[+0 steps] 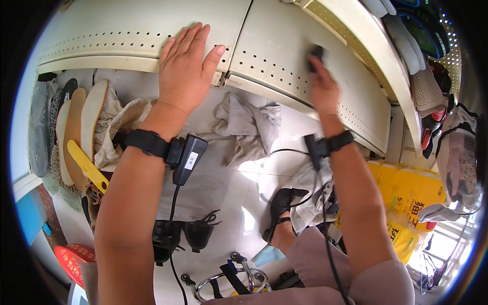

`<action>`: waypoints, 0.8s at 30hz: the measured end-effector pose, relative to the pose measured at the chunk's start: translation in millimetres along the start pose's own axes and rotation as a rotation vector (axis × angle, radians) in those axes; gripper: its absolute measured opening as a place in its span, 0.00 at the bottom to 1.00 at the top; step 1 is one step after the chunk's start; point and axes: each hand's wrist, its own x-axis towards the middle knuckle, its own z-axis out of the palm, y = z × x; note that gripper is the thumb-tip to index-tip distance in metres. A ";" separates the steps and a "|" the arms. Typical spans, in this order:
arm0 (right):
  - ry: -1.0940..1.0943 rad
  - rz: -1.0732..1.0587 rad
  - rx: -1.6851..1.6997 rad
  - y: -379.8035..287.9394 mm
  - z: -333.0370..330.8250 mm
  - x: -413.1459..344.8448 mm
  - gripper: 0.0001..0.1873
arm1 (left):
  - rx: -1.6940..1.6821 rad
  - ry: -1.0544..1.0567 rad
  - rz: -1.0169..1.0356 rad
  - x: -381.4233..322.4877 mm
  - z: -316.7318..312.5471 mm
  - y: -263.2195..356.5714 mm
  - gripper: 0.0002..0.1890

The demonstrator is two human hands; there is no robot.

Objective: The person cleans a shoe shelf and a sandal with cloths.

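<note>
My left hand (pixel 187 70) lies palm down on a cream metal shelf panel (pixel 114 23) with rows of small holes, its thumb spread from the fingers and nothing in its grip. Over the adjoining perforated shelf panel (pixel 274 42), my right hand (pixel 325 89) grips a small black object (pixel 316 57). Motion blur hides what that object is, and whether it touches the panel cannot be told. A seam with a metal bracket (pixel 223 79) at the front edge divides the two panels. Each wrist wears a black strap with a cabled device.
Insoles (pixel 91 118) and a yellow shoehorn (pixel 87 166) stand at left. Grey cloth (pixel 244 118) lies on the floor below the shelf, with black shoes (pixel 198 232) nearer me. Shoes (pixel 404 42) fill a rack at upper right, above yellow packs (pixel 404 190). A chrome wheeled stool base (pixel 244 270) stands close by.
</note>
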 end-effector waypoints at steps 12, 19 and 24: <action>0.161 0.214 0.105 88.8 -63.2 -13.9 0.28 | -0.265 -0.129 0.204 -12.3 31.9 98.3 0.24; 0.078 0.532 -0.266 154.7 -32.9 70.3 0.33 | -0.211 -0.142 0.181 -30.6 57.6 102.1 0.21; -0.117 0.296 0.046 82.1 12.8 148.8 0.31 | -0.299 -0.108 0.162 -28.6 58.2 109.5 0.21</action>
